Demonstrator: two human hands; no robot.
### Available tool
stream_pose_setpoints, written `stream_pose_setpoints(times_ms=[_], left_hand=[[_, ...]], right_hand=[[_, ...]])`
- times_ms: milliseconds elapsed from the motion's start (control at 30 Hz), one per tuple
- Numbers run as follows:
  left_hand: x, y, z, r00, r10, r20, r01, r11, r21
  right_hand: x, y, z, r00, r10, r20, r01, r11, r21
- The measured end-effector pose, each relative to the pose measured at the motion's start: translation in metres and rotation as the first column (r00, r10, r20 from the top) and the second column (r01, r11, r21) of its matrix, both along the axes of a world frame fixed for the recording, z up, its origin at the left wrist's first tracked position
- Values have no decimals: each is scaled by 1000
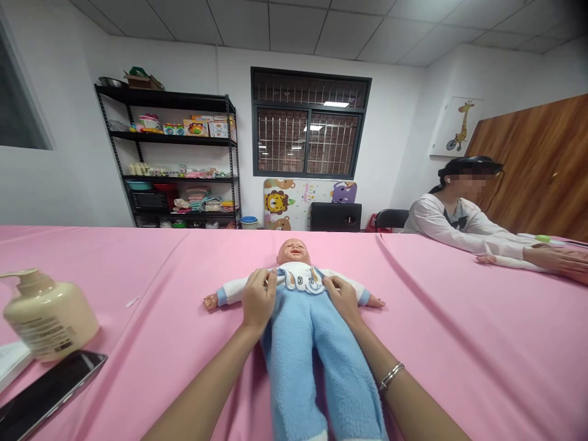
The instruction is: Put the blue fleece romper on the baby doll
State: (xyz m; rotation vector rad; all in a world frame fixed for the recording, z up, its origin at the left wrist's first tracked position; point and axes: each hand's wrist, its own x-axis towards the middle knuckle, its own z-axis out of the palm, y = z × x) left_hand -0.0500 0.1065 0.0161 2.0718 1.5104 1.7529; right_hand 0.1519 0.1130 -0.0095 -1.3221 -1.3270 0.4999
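A baby doll (294, 252) lies on its back in front of me, arms spread wide, in a white top with blue cuffs. Light blue fleece overalls (298, 343) cover its legs and belly, with a white animal-face bib (303, 280) at the chest. My left hand (260, 297) pinches the overalls' upper edge or strap on the left side of the chest. On the other side my right hand (340, 296) grips the matching edge near the bib's right corner. Both sets of fingers are closed; the exact bit of cloth in each is partly hidden.
A pink cloth (174, 294) covers the table. To the left are a pump bottle (52, 315), a phone (50, 392) and a white box (13, 362). At the right a seated person (459, 214) leans over another doll's arm (509, 263). A black shelf (172, 138) stands behind.
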Motion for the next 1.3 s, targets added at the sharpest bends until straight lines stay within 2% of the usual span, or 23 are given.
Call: stream_pose_setpoints(times_ms=[67, 100, 167, 233, 300, 367, 400, 633, 700, 833, 867, 900, 933, 1000, 1033, 1067, 1100, 1200, 1267, 1300], left_hand=[[-7, 4, 4, 997, 46, 54, -49, 997, 53], [-11, 7, 5, 996, 49, 72, -52, 998, 37], [-22, 16, 5, 998, -3, 66, 8, 996, -84], [-33, 25, 2, 987, -158, 41, 163, 954, -252], [-42, 31, 0, 936, -352, 27, 336, 866, -371], [-47, 34, -2, 874, -485, -4, 440, 797, -414], [-48, 35, -2, 861, -508, -28, 452, 789, -416], [-49, 31, 1, 858, -422, -292, 282, 863, -419], [-51, 30, 1, 842, -432, -322, 271, 856, -441], [-51, 28, 3, 798, -502, -332, 279, 797, -536], [-50, 27, 4, 793, -497, -353, 250, 793, -555], [-48, 25, 6, 810, -446, -381, 192, 815, -547], [-46, 23, 9, 851, -339, -401, 107, 859, -500], [-41, 18, 14, 939, 5, -344, -123, 938, -323], [-39, 17, 16, 949, 173, -262, -237, 943, -236], [-37, 16, 17, 942, 286, -177, -316, 932, -177], [-35, 15, 16, 935, 336, -112, -351, 924, -150], [-31, 17, 12, 958, 286, -27, -285, 938, -198], [-27, 18, 9, 983, 179, 28, -162, 936, -313], [-24, 18, 9, 991, 112, 69, -76, 916, -394]], right_hand=[[-1, 0, 0, 1000, 1, 5, 0, 1000, -9], [-1, -1, 0, 1000, -1, 6, 1, 1000, -11], [-1, -1, 0, 1000, -6, 5, 6, 1000, -13], [-2, -1, 0, 1000, -7, 5, 7, 1000, -13], [-2, -1, 0, 1000, -2, 8, 3, 1000, -13], [-1, -1, 0, 1000, 3, 12, -3, 1000, -15], [-1, -1, 0, 1000, 5, 14, -5, 1000, -17], [-1, 0, 0, 999, 23, 30, -23, 1000, -16], [-1, 0, -1, 999, 25, 35, -25, 1000, -9], [1, 2, -2, 999, 26, 42, -26, 1000, -7], [1, 2, -2, 999, 26, 44, -26, 1000, -8], [1, 3, -3, 999, 28, 46, -27, 1000, -9], [1, 4, -4, 998, 28, 48, -28, 1000, -10], [1, 5, -6, 998, 32, 49, -31, 999, -17], [0, 5, -7, 998, 37, 49, -36, 999, -22], [-1, 6, -8, 998, 43, 53, -41, 999, -26], [-2, 6, -9, 997, 50, 60, -48, 998, -30], [-5, 6, -10, 995, 60, 83, -58, 998, -33], [-5, 6, -11, 995, 57, 86, -54, 998, -37], [-5, 6, -11, 995, 58, 86, -55, 998, -41]])
